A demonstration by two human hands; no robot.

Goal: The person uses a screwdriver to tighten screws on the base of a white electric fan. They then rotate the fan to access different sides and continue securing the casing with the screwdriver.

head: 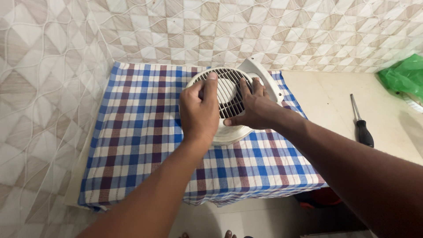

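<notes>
A round white plastic fan housing with a slotted grille [229, 90] lies on a blue, white and maroon checked cloth [136, 132] that covers a table top. My left hand [199, 110] grips the left side of the housing, thumb laid up along the grille's rim. On the right part of the grille rests my right hand [252, 108], fingers spread over the slots and thumb on the lower rim. A white mounting flange [263, 72] sticks out behind the hands.
A black-handled screwdriver [361, 123] lies on the bare cream counter [335, 97] right of the cloth. A green plastic bag [405, 75] sits at the far right edge. Patterned tiled walls [48, 88] close in the left and back. The floor shows below the table's front edge.
</notes>
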